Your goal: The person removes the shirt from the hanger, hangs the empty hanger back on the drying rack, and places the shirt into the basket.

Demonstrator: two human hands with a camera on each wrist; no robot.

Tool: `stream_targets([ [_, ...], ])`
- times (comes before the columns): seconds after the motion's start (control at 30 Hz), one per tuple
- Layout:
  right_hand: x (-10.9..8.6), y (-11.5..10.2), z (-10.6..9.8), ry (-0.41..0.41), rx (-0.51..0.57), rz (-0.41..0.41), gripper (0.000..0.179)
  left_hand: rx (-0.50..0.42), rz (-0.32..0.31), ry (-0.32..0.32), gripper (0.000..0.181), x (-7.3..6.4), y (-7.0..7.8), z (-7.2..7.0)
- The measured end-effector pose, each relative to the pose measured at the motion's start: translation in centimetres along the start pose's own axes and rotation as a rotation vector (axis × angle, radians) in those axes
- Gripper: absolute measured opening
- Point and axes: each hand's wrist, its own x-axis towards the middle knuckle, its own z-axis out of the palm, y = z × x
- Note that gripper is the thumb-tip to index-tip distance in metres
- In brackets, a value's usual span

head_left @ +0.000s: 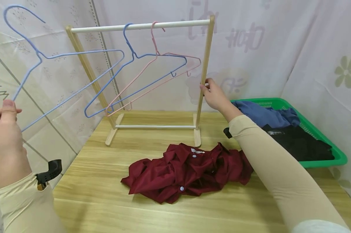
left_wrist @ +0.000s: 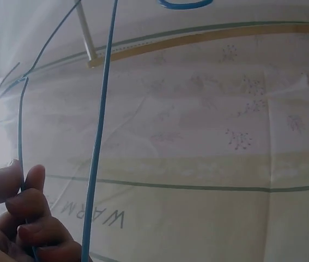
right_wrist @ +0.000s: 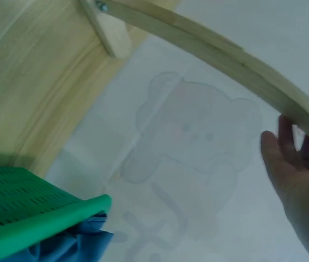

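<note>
My left hand (head_left: 7, 136) is raised at the far left and pinches a light blue clothes hanger (head_left: 82, 51) by one sloping arm, with thumb and fingers round the wire (left_wrist: 20, 131). The hanger's hook points up, and nothing hangs on it. At the other side, my right hand (head_left: 214, 95) grips the right wooden post (head_left: 204, 68) of a small clothes rack, about halfway up. A blue hanger (head_left: 130, 45) and a pink hanger (head_left: 154, 42) hang bare from the rack's white top rail (head_left: 105, 28). In front of the rack lies a crumpled dark red buttoned shirt (head_left: 181, 171).
A green plastic basket (head_left: 342, 158) stands at the right, with blue clothing (head_left: 262, 113) and black clothing (head_left: 297, 142) in it. The wooden tabletop (head_left: 105, 200) carries rack, shirt and basket. Printed curtains (head_left: 251, 64) enclose the back and sides.
</note>
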Motion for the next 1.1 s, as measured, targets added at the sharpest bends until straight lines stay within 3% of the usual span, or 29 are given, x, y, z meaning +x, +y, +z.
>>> stream_targets([
  [0.13, 0.6, 0.8, -0.2, 0.021, 0.040, -0.012, 0.048, -0.018, 0.092, -0.086, 0.027, 0.1, -0.1, 1.5],
  [0.23, 1.0, 1.0, -0.3, 0.034, 0.048, -0.020, 0.048, 0.036, 0.160, -0.146, 0.028, 0.1, 0.1, 2.5],
  [0.47, 1.2, 1.2, 0.0, 0.036, 0.094, -0.024, 0.050, 0.254, 0.172, -0.292, 0.030, 1.2, 1.2, 4.2],
  [0.7, 1.0, 1.2, 0.0, 0.048, 0.120, -0.027, 0.052, 0.363, 0.250, -0.438, 0.030, 3.3, 1.7, 6.2],
  [0.9, 1.0, 1.4, 0.1, 0.053, 0.103, -0.019, 0.053, 0.475, 0.295, -0.470, 0.019, 3.4, 1.5, 7.2],
  [1.1, 1.1, 1.4, 0.2, 0.056, 0.114, -0.019, 0.053, 0.502, 0.303, -0.494, 0.022, 3.5, 0.7, 7.5],
])
